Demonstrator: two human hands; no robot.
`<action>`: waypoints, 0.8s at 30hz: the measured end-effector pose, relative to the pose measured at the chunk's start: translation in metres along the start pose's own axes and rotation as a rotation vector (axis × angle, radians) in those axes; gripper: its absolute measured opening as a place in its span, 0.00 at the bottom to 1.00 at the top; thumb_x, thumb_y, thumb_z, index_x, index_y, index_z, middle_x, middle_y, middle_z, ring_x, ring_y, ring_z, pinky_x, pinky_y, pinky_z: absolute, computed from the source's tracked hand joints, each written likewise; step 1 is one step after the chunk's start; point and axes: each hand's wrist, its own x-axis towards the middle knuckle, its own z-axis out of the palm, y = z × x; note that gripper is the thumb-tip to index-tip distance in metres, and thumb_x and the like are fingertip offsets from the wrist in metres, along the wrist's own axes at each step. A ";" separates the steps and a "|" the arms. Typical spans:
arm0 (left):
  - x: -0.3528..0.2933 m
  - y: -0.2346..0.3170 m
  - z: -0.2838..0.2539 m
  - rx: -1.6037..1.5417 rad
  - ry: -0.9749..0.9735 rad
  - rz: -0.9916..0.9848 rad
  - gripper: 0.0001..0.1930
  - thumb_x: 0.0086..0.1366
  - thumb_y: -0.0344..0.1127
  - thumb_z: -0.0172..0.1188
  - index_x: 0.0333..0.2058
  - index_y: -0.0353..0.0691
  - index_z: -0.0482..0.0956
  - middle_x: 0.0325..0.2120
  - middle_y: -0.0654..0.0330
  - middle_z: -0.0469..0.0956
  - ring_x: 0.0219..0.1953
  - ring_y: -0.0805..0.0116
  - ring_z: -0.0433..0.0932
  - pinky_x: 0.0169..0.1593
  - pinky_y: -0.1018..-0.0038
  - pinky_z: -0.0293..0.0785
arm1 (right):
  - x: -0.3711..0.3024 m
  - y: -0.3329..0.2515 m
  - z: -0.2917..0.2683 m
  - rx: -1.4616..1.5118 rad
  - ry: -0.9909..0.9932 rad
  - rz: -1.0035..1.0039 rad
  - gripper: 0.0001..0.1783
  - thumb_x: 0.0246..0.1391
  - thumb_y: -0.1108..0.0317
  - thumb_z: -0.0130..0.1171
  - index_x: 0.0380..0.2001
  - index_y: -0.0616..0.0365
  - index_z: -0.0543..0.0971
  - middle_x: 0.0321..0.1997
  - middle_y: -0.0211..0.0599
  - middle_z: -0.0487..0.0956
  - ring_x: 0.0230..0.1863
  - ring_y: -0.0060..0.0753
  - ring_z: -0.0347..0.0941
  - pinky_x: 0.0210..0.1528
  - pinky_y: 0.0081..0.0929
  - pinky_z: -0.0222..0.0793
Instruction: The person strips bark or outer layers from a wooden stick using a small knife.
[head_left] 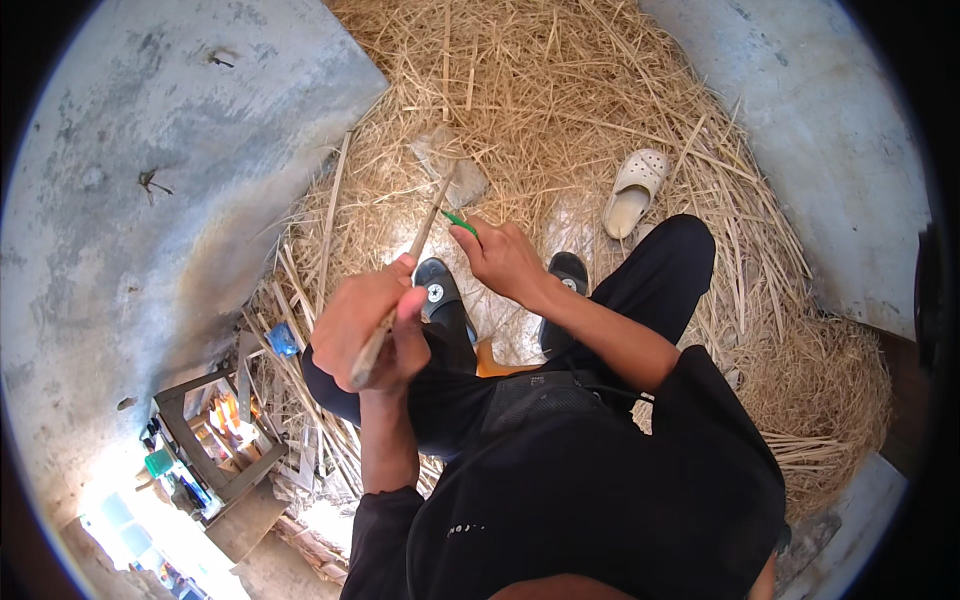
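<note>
My left hand is closed around a thin pale bamboo strip that slants up and away from my fist. My right hand is just to the right of the strip and grips a small tool with a green handle, whose tip meets the strip. Both hands are over my lap, above my black shoes.
A wide heap of dry straw and split strips covers the ground ahead. A white clog lies on it at the right. Grey concrete lies to the left. A metal frame with small tools stands at lower left.
</note>
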 end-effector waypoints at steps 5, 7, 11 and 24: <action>-0.004 -0.005 -0.001 0.014 0.013 0.054 0.06 0.59 0.25 0.64 0.29 0.28 0.77 0.22 0.50 0.81 0.22 0.61 0.80 0.26 0.74 0.76 | 0.031 0.040 0.023 -0.200 -0.045 0.207 0.27 0.64 0.50 0.45 0.29 0.65 0.80 0.23 0.61 0.77 0.30 0.66 0.75 0.33 0.50 0.72; -0.001 0.004 0.009 -0.005 -0.036 0.107 0.06 0.57 0.26 0.66 0.28 0.30 0.78 0.21 0.51 0.81 0.21 0.62 0.80 0.25 0.74 0.75 | 0.021 0.108 0.023 -0.305 -0.076 0.247 0.31 0.65 0.47 0.41 0.29 0.66 0.80 0.25 0.63 0.77 0.32 0.68 0.75 0.37 0.53 0.71; -0.006 -0.009 0.002 0.008 0.089 0.045 0.06 0.57 0.25 0.66 0.28 0.29 0.78 0.21 0.52 0.80 0.22 0.62 0.80 0.25 0.74 0.75 | 0.003 0.104 0.019 -0.297 0.009 0.289 0.29 0.66 0.49 0.41 0.31 0.66 0.79 0.26 0.63 0.77 0.32 0.64 0.76 0.36 0.51 0.71; -0.005 0.000 0.007 -0.003 -0.041 0.121 0.11 0.55 0.34 0.70 0.26 0.32 0.79 0.18 0.54 0.80 0.20 0.63 0.81 0.23 0.75 0.76 | 0.025 0.113 0.035 -0.260 -0.095 0.355 0.31 0.66 0.47 0.41 0.28 0.66 0.79 0.23 0.65 0.76 0.31 0.66 0.76 0.36 0.55 0.69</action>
